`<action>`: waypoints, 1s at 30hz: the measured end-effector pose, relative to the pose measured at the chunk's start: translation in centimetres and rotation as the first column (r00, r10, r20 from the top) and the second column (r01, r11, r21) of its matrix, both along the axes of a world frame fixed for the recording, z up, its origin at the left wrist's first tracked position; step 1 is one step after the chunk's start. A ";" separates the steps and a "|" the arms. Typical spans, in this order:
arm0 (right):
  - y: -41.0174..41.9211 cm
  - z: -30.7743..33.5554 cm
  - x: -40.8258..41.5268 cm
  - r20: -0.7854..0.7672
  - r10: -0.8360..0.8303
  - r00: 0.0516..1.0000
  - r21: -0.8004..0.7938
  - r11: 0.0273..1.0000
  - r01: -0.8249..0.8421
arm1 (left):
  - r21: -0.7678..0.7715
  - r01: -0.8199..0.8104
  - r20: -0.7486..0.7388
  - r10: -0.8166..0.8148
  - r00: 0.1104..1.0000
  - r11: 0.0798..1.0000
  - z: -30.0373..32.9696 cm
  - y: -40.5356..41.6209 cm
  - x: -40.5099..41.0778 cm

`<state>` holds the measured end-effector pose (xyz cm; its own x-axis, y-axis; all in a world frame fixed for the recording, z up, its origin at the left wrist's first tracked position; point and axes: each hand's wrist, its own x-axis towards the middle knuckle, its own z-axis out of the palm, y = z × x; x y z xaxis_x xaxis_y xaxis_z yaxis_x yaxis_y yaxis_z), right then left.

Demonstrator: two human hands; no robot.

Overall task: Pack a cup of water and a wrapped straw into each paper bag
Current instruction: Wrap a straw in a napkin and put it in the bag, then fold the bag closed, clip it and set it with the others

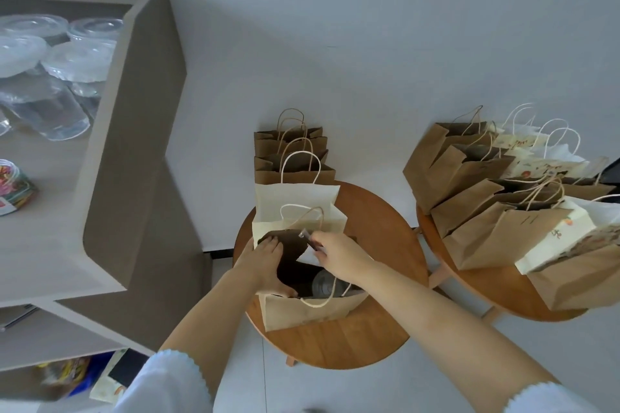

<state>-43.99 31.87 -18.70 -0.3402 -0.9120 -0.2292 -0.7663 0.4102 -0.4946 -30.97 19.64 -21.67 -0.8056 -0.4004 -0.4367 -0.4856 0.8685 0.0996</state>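
Note:
An open paper bag (302, 313) stands on the near round wooden table (369, 329). A lidded clear cup (327, 285) sits inside it. My left hand (268, 261) grips the bag's left rim and holds it open. My right hand (339, 253) pinches a wrapped straw (307, 235) over the bag's mouth. Behind this bag stand a cream paper bag (295, 201) and several brown bags (288, 157). Several lidded cups of water (63, 77) stand on the shelf at the left.
A second round table (503, 298) at the right carries several brown and printed paper bags (496, 211). A grey shelf unit (134, 144) fills the left side, with a small colourful jar (15, 186) on it. Packets lie on its lower shelf (67, 375).

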 end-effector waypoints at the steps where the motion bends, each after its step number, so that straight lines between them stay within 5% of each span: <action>1: -0.2 -0.2 -0.1 -0.005 0.003 1.000 0.033 0.999 -0.003 | -0.002 0.000 -0.001 0.000 1.000 1.000 0.0 0.0 0.0; 8: -0.7 -0.1 -1.0 -0.054 0.045 0.998 0.170 0.985 -0.036 | 0.000 -0.018 0.007 0.018 1.000 1.000 -0.1 0.1 0.1; 17: 0.0 1.6 -2.2 -0.455 0.363 0.813 0.134 0.931 -0.341 | 0.003 -0.057 -0.050 0.057 0.997 0.998 0.5 0.6 0.1; 30: -4.9 10.4 -2.8 -0.503 0.281 0.817 -0.207 0.879 -0.430 | -0.173 -0.278 -0.452 0.174 0.875 0.945 10.5 -0.1 -0.6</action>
<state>-46.83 26.93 -8.26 0.0263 -0.9855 0.1678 -0.9924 -0.0459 -0.1145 -31.56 19.54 -11.13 -0.7670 -0.6396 0.0510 -0.6265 0.7637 0.1559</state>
